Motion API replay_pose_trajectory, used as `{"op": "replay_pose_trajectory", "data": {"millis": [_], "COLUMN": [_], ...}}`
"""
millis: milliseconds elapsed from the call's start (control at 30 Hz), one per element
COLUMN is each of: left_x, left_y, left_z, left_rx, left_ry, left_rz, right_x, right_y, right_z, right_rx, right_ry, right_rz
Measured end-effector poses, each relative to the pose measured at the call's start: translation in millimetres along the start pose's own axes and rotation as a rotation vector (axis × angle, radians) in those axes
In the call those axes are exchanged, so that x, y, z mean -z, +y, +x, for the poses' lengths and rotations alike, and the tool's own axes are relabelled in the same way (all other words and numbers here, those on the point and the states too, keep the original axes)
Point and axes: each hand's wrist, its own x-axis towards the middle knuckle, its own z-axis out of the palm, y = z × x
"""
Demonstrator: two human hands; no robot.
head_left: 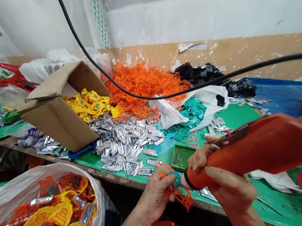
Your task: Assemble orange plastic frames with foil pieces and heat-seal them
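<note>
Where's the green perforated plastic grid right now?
In the head view, the green perforated plastic grid lies on the green worktop, just beyond the person's right hand and right of the pile of silver foil pieces.

I'm seeing a smooth, glossy orange plastic tool casing (265,148) and a thin orange plastic lattice (174,189), while I'm also picking out shiny metallic pieces (124,147) and a matt corrugated cardboard box (60,119).

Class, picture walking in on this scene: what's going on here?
A person's left hand holds an orange plastic lattice at the tip of an orange handheld tool gripped in the right hand. Beside them, a white sack holds orange and yellow pieces, and the bench beyond carries heaps of silver, orange and yellow pieces.
</note>
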Motion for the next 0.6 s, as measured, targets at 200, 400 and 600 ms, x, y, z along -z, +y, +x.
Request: {"op": "replay_pose_trajectory", "data": {"millis": [200, 400, 600], "left_x": [3.5, 9.8, 15.2], "left_y": [2, 8, 4], "left_z": [-12, -30, -46], "left_rx": [-0.051, -0.102, -0.107], "left_ry": [-0.079, -0.129, -0.123], "left_rz": [0.054, 0.108, 0.151], "right_x": [6, 44, 89], "right_y": [-15, -24, -17], "right_z": [6, 31, 57], "right_rx": [0.012, 0.083, 0.15], "right_ry": [0.199, 0.429, 0.554], "right_rz": [-0.026, -0.279, -0.709]}}
